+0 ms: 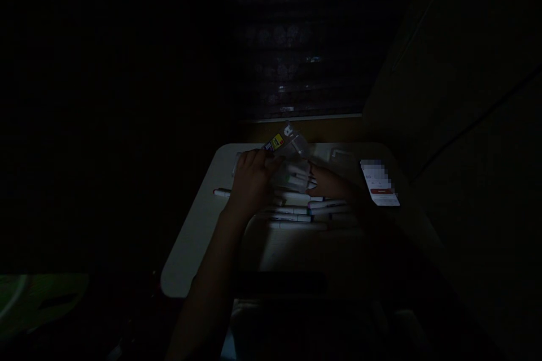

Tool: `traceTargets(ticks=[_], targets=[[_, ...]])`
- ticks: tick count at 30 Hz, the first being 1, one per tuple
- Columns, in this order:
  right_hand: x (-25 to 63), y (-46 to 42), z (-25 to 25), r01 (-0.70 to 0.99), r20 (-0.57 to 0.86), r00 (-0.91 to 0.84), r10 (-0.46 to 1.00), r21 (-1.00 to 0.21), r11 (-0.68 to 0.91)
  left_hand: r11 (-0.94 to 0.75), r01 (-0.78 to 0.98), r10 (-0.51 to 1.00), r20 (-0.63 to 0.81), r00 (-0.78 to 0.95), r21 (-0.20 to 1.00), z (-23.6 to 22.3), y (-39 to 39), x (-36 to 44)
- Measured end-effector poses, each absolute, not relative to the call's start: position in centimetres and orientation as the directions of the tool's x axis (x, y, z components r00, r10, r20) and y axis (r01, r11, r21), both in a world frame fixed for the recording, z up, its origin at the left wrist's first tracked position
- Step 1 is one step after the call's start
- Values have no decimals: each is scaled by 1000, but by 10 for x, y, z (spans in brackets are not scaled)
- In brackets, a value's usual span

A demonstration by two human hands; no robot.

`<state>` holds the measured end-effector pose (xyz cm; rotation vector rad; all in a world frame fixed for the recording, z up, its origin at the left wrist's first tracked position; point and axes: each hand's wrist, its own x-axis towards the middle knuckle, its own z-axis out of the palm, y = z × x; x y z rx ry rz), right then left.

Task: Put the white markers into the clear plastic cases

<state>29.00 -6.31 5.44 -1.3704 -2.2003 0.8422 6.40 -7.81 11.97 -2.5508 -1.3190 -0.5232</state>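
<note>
Left hand (252, 180) holding clear case (290, 174), right hand (328, 181) grip unclear, markers (292, 218) near, phone (381, 183) apart

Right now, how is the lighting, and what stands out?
Head view: nearly everything is dim, the upper left almost black; head view: the bright-screened rectangular phone stands out, partly pixelated; head view: shadow covers the near right of the pale rounded table, while white cylindrical markers show as pale strips.

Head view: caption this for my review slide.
Dim light: left hand and right hand at a clear plastic case beside slim white markers on a pale round-cornered table.
</note>
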Motion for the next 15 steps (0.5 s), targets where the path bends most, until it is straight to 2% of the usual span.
traceTargets(ticks=[10, 15], targets=[[297, -66, 45, 805, -46, -410, 911, -489, 337, -491, 871, 788, 419, 452, -16, 120, -78, 24], [299, -68, 48, 843, -59, -409, 911, -407, 352, -464, 880, 804, 465, 371, 99, 119, -75, -13]])
